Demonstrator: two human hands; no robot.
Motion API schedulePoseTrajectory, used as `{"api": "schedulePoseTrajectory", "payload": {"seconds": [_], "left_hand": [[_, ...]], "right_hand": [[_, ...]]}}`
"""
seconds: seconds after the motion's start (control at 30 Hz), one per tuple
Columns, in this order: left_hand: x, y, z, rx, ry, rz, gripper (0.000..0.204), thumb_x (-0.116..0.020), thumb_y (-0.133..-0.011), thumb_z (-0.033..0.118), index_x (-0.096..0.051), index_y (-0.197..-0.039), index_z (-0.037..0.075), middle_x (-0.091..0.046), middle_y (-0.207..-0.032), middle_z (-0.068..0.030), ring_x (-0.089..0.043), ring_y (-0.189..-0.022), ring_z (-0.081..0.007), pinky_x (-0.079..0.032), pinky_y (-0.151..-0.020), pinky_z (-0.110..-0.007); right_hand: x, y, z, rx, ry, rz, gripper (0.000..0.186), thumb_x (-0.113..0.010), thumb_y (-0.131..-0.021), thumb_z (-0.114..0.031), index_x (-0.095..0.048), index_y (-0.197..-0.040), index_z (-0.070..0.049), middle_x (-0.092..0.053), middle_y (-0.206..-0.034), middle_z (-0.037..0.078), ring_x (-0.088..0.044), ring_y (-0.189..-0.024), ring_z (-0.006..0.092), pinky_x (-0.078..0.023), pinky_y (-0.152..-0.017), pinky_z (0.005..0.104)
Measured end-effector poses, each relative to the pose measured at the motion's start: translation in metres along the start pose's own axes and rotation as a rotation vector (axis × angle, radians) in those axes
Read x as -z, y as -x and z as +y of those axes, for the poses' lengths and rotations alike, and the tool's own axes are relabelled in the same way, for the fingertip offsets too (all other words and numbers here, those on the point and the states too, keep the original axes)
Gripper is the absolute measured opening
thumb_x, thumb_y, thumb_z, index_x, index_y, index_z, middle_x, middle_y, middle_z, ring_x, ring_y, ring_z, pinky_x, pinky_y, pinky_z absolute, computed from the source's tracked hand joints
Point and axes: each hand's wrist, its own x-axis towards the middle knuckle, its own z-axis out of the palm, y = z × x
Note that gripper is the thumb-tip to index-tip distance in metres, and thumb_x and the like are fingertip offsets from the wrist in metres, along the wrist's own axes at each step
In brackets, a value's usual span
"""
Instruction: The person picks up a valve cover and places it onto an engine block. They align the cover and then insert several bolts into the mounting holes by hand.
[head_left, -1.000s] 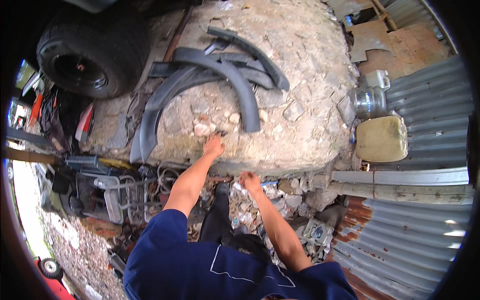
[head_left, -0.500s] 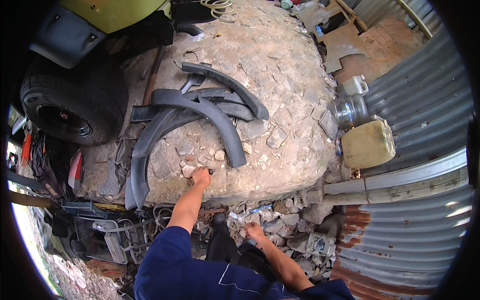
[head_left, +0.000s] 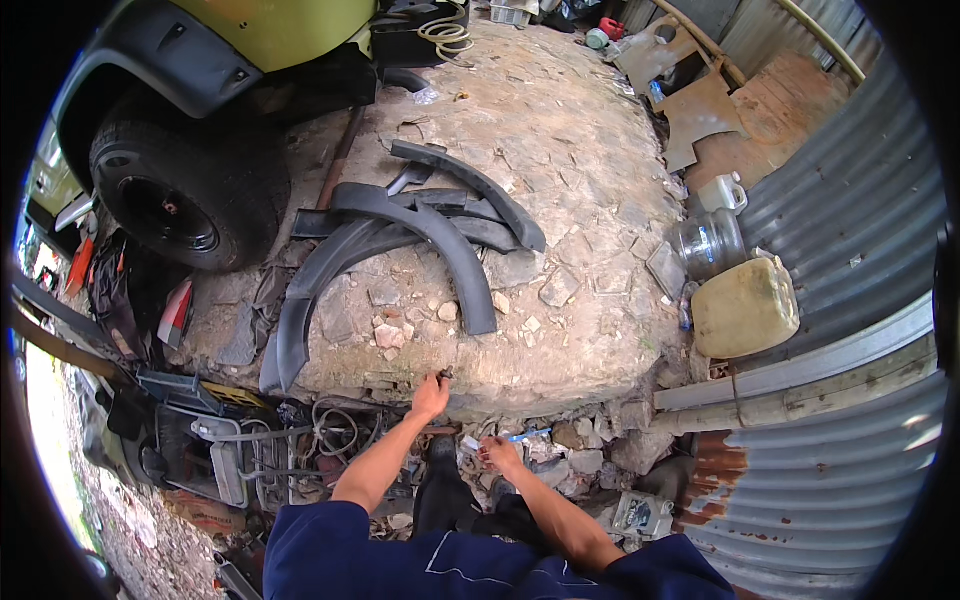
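My left hand (head_left: 430, 397) is closed on a small dark object (head_left: 446, 374) whose kind I cannot make out. It is over the front edge of the stone-and-concrete slab (head_left: 590, 345). Lower and to the right, my right hand (head_left: 498, 454) has its fingers curled above the rubble; whatever they hold, if anything, is hidden. A thin blue strip (head_left: 530, 435) shows just beyond that hand. Farther up the slab, several dark curved fender flares (head_left: 465, 265) lie across one another. Pale stones (head_left: 390, 336) rest between the flares and my left hand.
A large tyre (head_left: 175, 205) under a yellow-green vehicle body (head_left: 270, 30) stands at left. Corrugated metal sheets (head_left: 830, 230) wall the right side, beside a yellowed jerrycan (head_left: 745, 308) and a clear water bottle (head_left: 708, 244). Broken rubble (head_left: 585, 460) fills the gap below the slab.
My left hand has drawn back from beside the pale stones toward the slab's front edge, still closed on the dark object. My right hand has moved slightly up and left. The view has shifted.
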Motion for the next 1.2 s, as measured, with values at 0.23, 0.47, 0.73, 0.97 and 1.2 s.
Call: {"api": "schedulePoseTrajectory", "payload": {"seconds": [0.23, 0.47, 0.73, 0.97, 1.2], "left_hand": [[-0.112, 0.155, -0.027, 0.062, 0.139, 0.018, 0.049, -0.038, -0.092, 0.04, -0.061, -0.104, -0.001, -0.061, -0.107, -0.0315, -0.056, -0.103, -0.0472, -0.043, -0.089, -0.051], [-0.178, 0.263, -0.006, -0.031, -0.104, -0.094, 0.05, -0.047, -0.089, 0.046, -0.065, -0.102, 0.001, -0.068, -0.091, -0.0234, -0.064, -0.088, -0.0422, -0.05, -0.077, -0.048], [-0.209, 0.323, -0.02, 0.144, 0.709, 0.084, 0.047, -0.077, -0.082, 0.028, -0.065, -0.111, -0.006, -0.068, -0.083, -0.0069, -0.06, -0.068, -0.0091, -0.048, -0.061, -0.025], [-0.19, 0.345, -0.013, 0.071, 0.939, 0.148, 0.03, -0.072, -0.087, 0.02, -0.065, -0.104, -0.004, -0.069, -0.083, -0.0071, -0.064, -0.071, -0.0103, -0.051, -0.064, -0.023], [-0.149, 0.393, -0.007, 0.023, 0.052, 0.342, 0.05, -0.046, -0.098, 0.043, -0.065, -0.091, -0.002, -0.062, -0.075, -0.0258, -0.061, -0.071, -0.0432, -0.046, -0.063, -0.047]], "right_hand": [[0.024, 0.065, -0.02, 0.044, 0.228, -0.187, 0.063, -0.052, -0.091, -0.062, -0.049, -0.115, -0.004, -0.06, -0.078, 0.008, -0.058, -0.056, 0.0159, -0.049, -0.047, 0.0306], [0.087, 0.087, 0.044, -0.019, 0.65, -0.477, 0.057, -0.049, -0.092, -0.061, -0.062, -0.094, -0.006, -0.062, -0.073, 0.004, -0.059, -0.054, 0.0138, -0.051, -0.048, 0.029], [0.1, 0.111, 0.1, 0.036, 0.355, -0.456, 0.029, -0.052, -0.097, -0.036, -0.06, -0.097, -0.008, -0.057, -0.072, 0.003, -0.058, -0.056, 0.0139, -0.048, -0.047, 0.0285], [0.098, 0.147, 0.094, 0.038, 0.124, -0.475, 0.035, -0.055, -0.096, -0.041, -0.059, -0.102, -0.006, -0.064, -0.077, 0.005, -0.063, -0.058, 0.0155, -0.052, -0.049, 0.0277], [0.056, 0.175, 0.1, 0.165, 0.295, -0.583, 0.041, -0.06, -0.093, -0.046, -0.057, -0.102, -0.007, -0.063, -0.077, 0.006, -0.062, -0.059, 0.0137, -0.05, -0.05, 0.027]]}}
